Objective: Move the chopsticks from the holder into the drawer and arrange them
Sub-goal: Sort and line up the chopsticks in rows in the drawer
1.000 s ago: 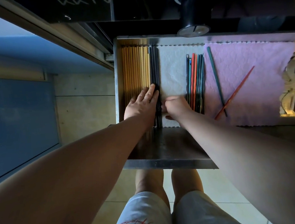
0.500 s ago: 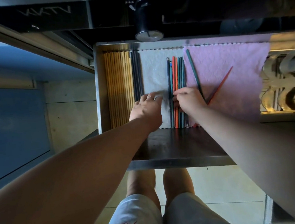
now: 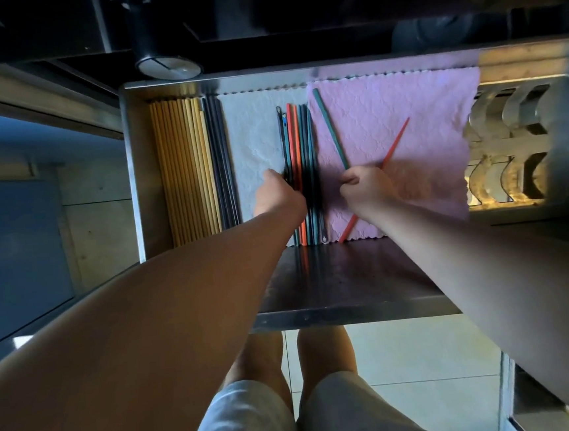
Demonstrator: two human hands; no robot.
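The metal drawer (image 3: pixel 132 166) stands pulled out. Along its left side lie a row of yellow chopsticks (image 3: pixel 184 169) and a few dark ones (image 3: pixel 220 159). In the middle a bundle of teal and orange chopsticks (image 3: pixel 298 135) rests where the white cloth (image 3: pixel 256 142) meets the pink cloth (image 3: pixel 395 126). My left hand (image 3: pixel 276 193) presses against the bundle's left side. My right hand (image 3: pixel 365 186) is closed over a loose teal chopstick (image 3: pixel 328 125) and a loose red chopstick (image 3: pixel 396 143), which cross on the pink cloth.
A cut-out metal rack (image 3: pixel 511 147) fills the drawer's right end. A dark round cup (image 3: pixel 158 44) stands on the counter behind the drawer. The drawer's bare dark front part (image 3: pixel 343 275) lies below the cloths. My legs and the tiled floor show underneath.
My right hand went right from the bundle onto the two loose crossed chopsticks and closed on them. My left hand slid right to the bundle's left side. The view drew closer.
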